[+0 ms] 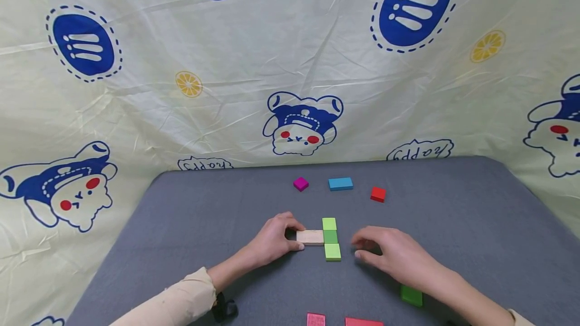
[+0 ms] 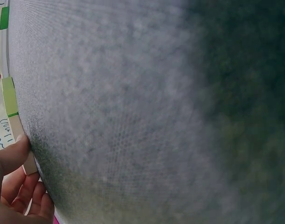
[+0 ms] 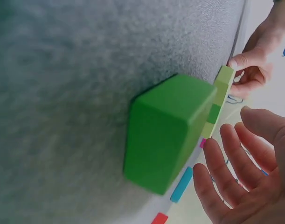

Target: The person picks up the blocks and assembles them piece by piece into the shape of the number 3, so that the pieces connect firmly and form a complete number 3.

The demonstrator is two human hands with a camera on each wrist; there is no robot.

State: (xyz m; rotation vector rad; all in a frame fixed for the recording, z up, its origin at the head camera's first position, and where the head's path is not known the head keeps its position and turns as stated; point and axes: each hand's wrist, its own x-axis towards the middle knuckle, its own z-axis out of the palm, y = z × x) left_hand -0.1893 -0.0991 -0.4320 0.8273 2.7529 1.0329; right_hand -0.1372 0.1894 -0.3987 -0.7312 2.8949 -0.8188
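On the grey table, my left hand [image 1: 279, 238] pinches the left end of a plain wooden block [image 1: 310, 237] between thumb and fingers. The block's other end meets a short column: a green block [image 1: 331, 236] in the middle, with a light green block [image 1: 329, 224] beyond it and another light green block [image 1: 333, 252] nearer me. To the right of this column, my right hand [image 1: 393, 254] hovers with loosely bent fingers and nothing in them. A larger green block [image 3: 168, 133] lies under my right wrist, partly covered by the forearm in the head view.
Toward the far edge lie a magenta block [image 1: 301, 184], a blue block [image 1: 340, 184] and a red block [image 1: 378, 194]. At the near edge are a pink block [image 1: 315, 319] and a red-pink block [image 1: 364, 322], both cut off by the frame. A printed curtain [image 1: 235, 130] hangs behind the table.
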